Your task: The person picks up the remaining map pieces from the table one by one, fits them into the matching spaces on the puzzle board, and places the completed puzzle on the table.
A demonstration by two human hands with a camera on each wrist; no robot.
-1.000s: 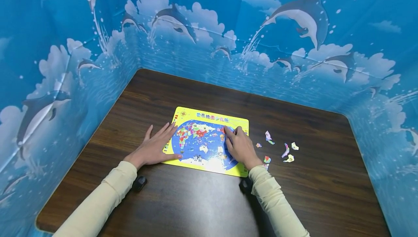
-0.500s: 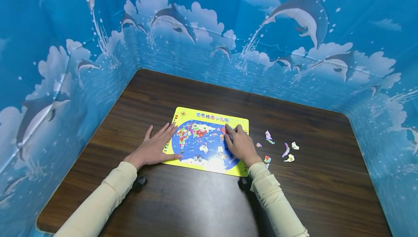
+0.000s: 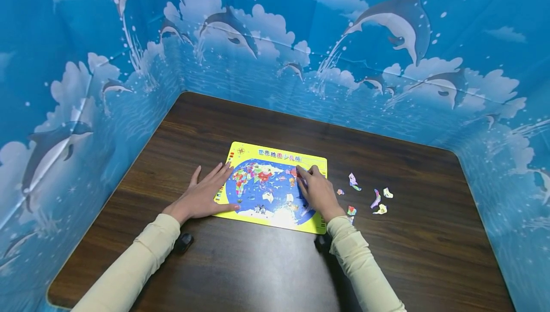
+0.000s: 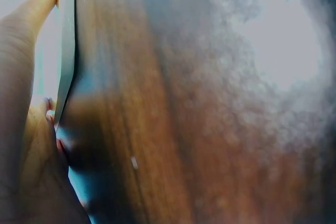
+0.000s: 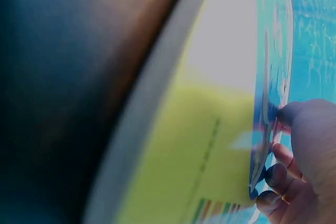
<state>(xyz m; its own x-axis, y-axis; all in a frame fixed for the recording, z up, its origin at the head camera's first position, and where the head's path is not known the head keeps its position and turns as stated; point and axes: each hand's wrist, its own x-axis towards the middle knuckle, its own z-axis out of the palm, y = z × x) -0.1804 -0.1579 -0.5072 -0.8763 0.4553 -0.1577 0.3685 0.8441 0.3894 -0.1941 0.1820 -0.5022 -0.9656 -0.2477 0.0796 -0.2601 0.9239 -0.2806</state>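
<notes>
A yellow-bordered world map puzzle board (image 3: 253,221) lies on the dark table in the head view. My left hand (image 3: 202,192) rests spread over its left edge, the thumb along the lower border. Over the right part of the map is my right hand (image 3: 320,192). Its index fingertip and thumb touch the board beside a small red patch (image 3: 293,172), with the other fingers bent under. The right wrist view shows the right fingers (image 5: 281,179) low at the map's surface. Whether they pinch a puzzle piece is hidden.
Several loose puzzle pieces lie right of the board, among them a purple one (image 3: 376,198), a cream one (image 3: 381,209) and a red-green one (image 3: 351,210). Small black devices (image 3: 184,242) sit under both wrists. A blue dolphin curtain (image 3: 275,87) borders the wooden table (image 3: 421,216).
My right index fingertip and thumb shift slightly at the same spot on the map. The left hand stays where it was, and the loose pieces have not moved.
</notes>
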